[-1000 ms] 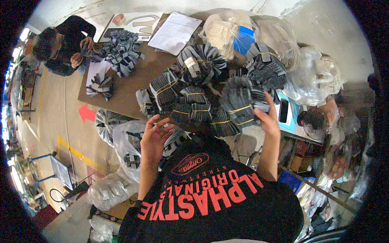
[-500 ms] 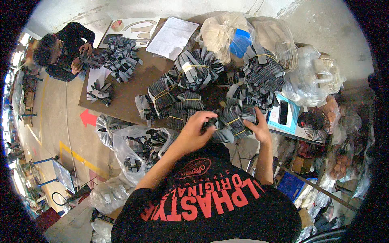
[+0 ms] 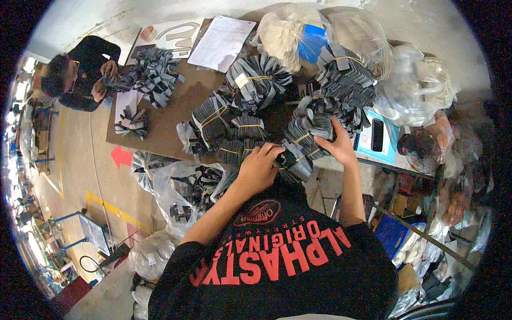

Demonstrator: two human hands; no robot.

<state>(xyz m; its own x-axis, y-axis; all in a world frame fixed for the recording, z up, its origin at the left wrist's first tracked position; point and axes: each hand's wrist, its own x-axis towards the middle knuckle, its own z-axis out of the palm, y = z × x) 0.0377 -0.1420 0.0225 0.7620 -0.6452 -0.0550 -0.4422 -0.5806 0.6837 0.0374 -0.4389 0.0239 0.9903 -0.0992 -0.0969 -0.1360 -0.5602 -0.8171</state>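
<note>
1. The banded bundle (image 3: 306, 128) of grey and black strips is just right of the centre of the frame, at the near edge of the brown table (image 3: 200, 80), with yellow bands around it.
2. Your right hand (image 3: 338, 144) grips the bundle's right side, thumb on the near side and fingers at the far side.
3. Your left hand (image 3: 260, 164) has its fingers bent beside the bundle's lower left; you can't tell from this view whether they close on anything.
4. Left of your bundle, smaller banded stacks (image 3: 249, 128) sit close together, and a fanned bundle (image 3: 257, 82) lies above them.
5. Up and to the right, you have a tall banded stack (image 3: 346, 80), with clear bags of pale pieces (image 3: 280, 37) behind it.
6. At right, a dark phone (image 3: 377, 135) lies on a blue-edged sheet (image 3: 393, 141), near a round fan (image 3: 418, 151).
7. At upper left, a co-worker (image 3: 88, 58) in black has both hands at a loose pile of strips (image 3: 157, 74).
8. Below the table's left part, an open clear bag (image 3: 168, 197) holds more strips.
</note>
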